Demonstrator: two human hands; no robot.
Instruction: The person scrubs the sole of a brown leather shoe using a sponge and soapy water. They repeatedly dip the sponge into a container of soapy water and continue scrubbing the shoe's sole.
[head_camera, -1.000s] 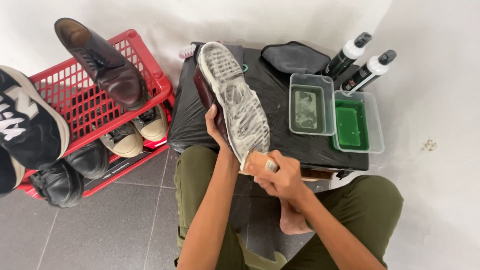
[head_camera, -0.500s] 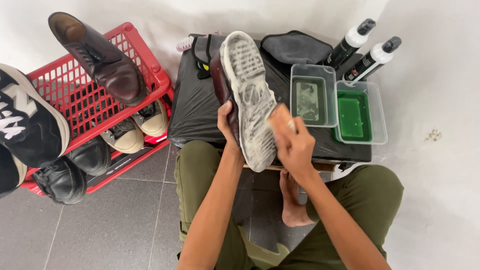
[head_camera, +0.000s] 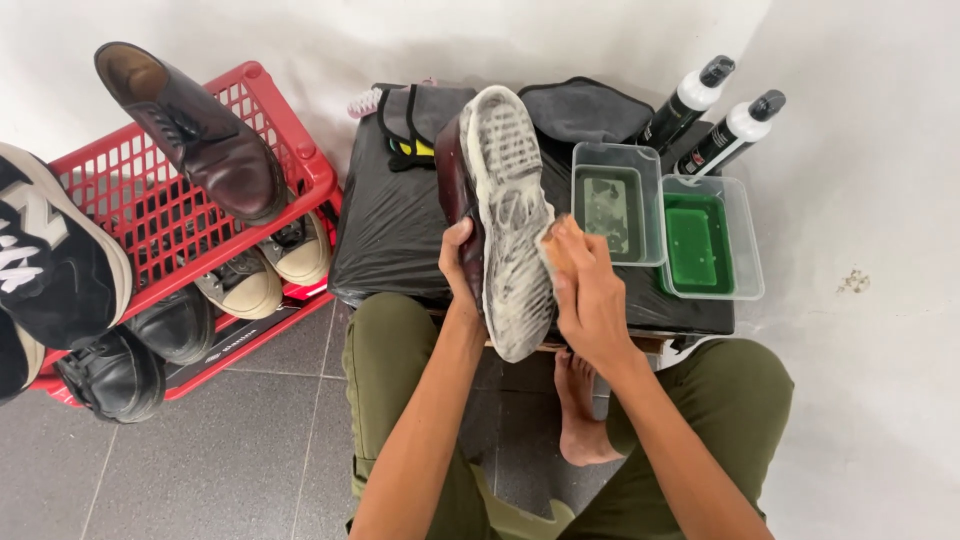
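A red crate (head_camera: 290, 150) of shoes stands left of the black-wrapped table (head_camera: 390, 240). Over it, the left hand (head_camera: 462, 262) clamps the soapy-soled shoe (head_camera: 510, 210); the right hand (head_camera: 585, 290) grips a brush (head_camera: 553, 243). Suds could loosen that 1-handed hold, or splash the 2 trays (head_camera: 655, 215).

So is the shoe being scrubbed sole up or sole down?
Sole up. The shoe shows its pale, soapy tread to the camera, gripped at the side by the left hand; the right hand presses a brush on it.
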